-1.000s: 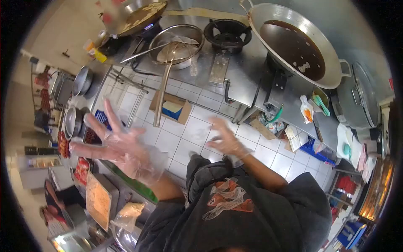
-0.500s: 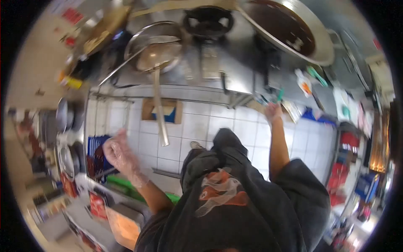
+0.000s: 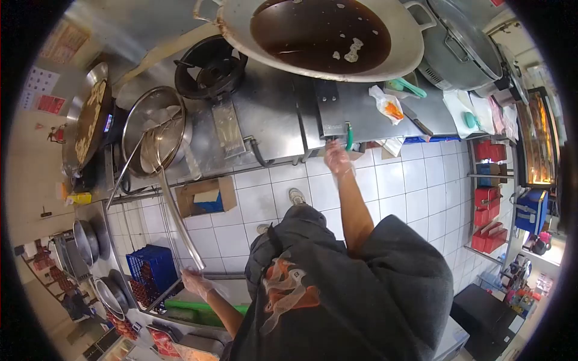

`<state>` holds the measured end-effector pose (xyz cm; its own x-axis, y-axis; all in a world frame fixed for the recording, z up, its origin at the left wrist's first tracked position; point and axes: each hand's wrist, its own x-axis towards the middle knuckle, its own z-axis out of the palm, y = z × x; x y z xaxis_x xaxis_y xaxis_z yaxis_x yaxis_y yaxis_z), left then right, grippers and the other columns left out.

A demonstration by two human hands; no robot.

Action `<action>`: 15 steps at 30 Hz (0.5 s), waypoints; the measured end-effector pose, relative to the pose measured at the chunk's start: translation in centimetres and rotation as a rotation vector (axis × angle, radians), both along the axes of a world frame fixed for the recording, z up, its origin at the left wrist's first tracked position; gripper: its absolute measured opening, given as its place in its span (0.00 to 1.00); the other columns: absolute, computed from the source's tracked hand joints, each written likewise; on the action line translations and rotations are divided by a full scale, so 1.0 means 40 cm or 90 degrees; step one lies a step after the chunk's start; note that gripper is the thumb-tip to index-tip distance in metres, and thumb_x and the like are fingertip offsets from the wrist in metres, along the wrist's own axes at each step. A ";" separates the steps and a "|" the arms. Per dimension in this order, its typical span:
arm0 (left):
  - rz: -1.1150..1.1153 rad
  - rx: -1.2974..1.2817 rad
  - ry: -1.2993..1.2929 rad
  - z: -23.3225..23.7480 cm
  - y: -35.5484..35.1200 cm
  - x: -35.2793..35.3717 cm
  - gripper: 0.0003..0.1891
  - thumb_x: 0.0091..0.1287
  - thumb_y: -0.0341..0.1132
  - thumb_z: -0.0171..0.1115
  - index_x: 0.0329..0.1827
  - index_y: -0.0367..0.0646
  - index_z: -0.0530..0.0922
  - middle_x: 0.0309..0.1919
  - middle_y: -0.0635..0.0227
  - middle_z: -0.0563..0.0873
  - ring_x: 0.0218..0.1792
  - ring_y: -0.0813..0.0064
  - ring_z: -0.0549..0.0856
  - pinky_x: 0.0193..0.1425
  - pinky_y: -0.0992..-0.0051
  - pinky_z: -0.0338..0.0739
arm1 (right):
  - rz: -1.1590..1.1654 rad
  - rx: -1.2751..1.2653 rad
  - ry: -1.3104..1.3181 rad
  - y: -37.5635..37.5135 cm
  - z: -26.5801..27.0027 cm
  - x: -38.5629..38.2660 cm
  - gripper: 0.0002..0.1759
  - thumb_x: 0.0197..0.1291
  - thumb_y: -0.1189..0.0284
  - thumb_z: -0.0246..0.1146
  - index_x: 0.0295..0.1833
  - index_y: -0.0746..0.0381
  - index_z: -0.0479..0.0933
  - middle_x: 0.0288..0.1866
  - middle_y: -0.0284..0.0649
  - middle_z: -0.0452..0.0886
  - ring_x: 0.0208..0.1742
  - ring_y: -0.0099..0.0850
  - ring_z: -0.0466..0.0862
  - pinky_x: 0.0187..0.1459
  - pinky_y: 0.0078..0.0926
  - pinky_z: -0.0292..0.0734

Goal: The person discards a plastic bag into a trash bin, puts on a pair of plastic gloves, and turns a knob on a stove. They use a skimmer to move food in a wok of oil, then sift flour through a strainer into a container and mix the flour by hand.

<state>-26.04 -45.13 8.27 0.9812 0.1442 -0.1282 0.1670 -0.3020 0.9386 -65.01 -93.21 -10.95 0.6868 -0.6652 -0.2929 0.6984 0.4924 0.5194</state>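
My right hand point(image 3: 338, 159), in a clear plastic glove, reaches to the front end of the burner arm point(image 3: 329, 111) below a large wok point(image 3: 235, 30). Its fingers are pinched together at the burner's gas valve, which they mostly cover. A green curved piece point(image 3: 349, 137) sits just right of the fingertips. Dark brown liquid point(image 3: 319, 36) with pale floating bits lies in the wok. My left hand point(image 3: 197, 283), gloved too, hangs low, fingers loosely apart and holding nothing visible. Just above it is the handle end of a large strainer point(image 3: 180, 222), resting over a pot.
Left of the wok is a bare burner point(image 3: 211, 66). A knife point(image 3: 418, 122) and a stained white bag point(image 3: 386, 105) lie on the steel counter, right. A lidded pot point(image 3: 460, 45) stands behind them. On the tiled floor sit a cardboard box point(image 3: 208, 195) and a blue crate point(image 3: 149, 265).
My view has swung, bringing the wok nearer the middle. My right hand has come to the burner's front end. My left hand has dropped lower, close to the strainer's handle end.
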 end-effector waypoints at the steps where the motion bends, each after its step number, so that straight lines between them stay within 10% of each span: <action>1: 0.008 0.011 0.029 -0.026 0.023 -0.020 0.20 0.72 0.50 0.60 0.30 0.44 0.73 0.18 0.73 0.72 0.18 0.80 0.70 0.21 0.78 0.64 | -0.023 0.001 0.205 0.004 0.010 0.016 0.12 0.67 0.69 0.65 0.47 0.67 0.75 0.33 0.39 0.79 0.32 0.25 0.79 0.36 0.16 0.79; 4: 0.040 0.031 0.091 -0.122 0.101 -0.071 0.17 0.72 0.47 0.61 0.29 0.45 0.73 0.19 0.71 0.75 0.17 0.79 0.72 0.18 0.77 0.64 | -0.043 -0.084 0.715 0.029 0.075 0.067 0.11 0.68 0.68 0.65 0.46 0.63 0.74 0.31 0.34 0.77 0.29 0.20 0.76 0.32 0.12 0.75; 15: -0.015 0.141 0.252 -0.249 0.208 -0.199 0.15 0.72 0.40 0.59 0.28 0.43 0.71 0.20 0.67 0.78 0.17 0.76 0.75 0.18 0.75 0.67 | -0.142 -0.338 1.045 0.064 0.125 0.109 0.12 0.67 0.66 0.65 0.43 0.62 0.73 0.30 0.35 0.78 0.28 0.23 0.78 0.30 0.22 0.77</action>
